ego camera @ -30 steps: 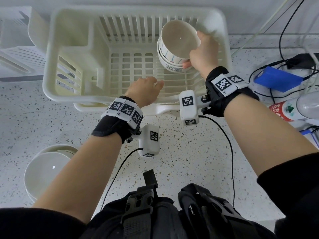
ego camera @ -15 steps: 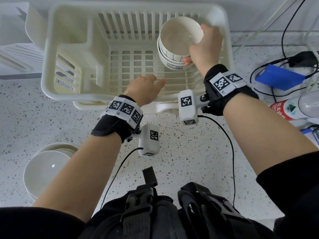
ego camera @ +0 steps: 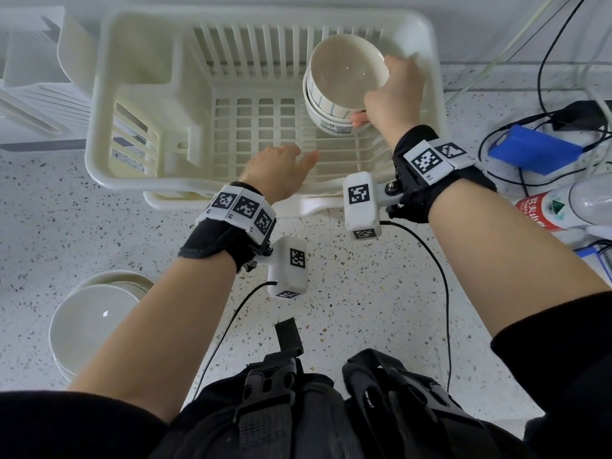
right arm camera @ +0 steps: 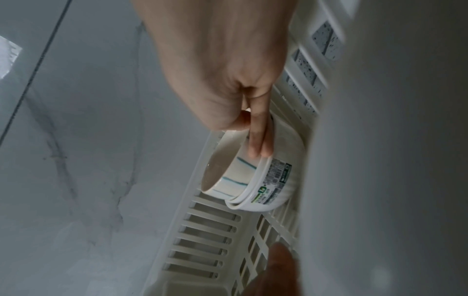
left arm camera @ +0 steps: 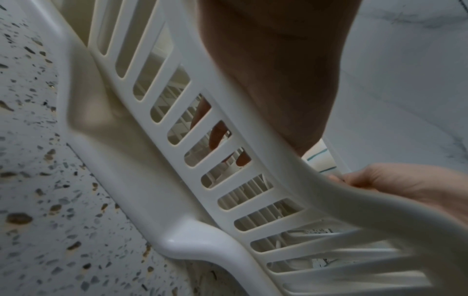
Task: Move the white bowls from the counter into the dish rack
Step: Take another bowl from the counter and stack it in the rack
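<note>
Two nested white bowls (ego camera: 344,81) with blue stripes are tilted on their side at the right rear of the cream dish rack (ego camera: 139,61). My right hand (ego camera: 394,97) grips their rims, thumb inside and fingers along the outer wall (right arm camera: 255,140). The lower bowl (right arm camera: 276,190) bears a barcode label and lies against the rack's floor ribs. My left hand (ego camera: 278,170) is hooked over the rack's front rim (left arm camera: 380,202), its fingers (left arm camera: 219,136) showing through the wall slots. More white bowls (ego camera: 96,319) are stacked on the counter at the lower left.
A blue box (ego camera: 536,154), black cables (ego camera: 546,61) and a red-labelled bottle (ego camera: 563,207) lie right of the rack. A white slatted tray (ego camera: 29,94) stands to the left. The speckled counter (ego camera: 364,293) lies between the rack and my body.
My right hand has carried the nested bowls a little farther back and to the right in the rack. The left hand has stayed on the front rim.
</note>
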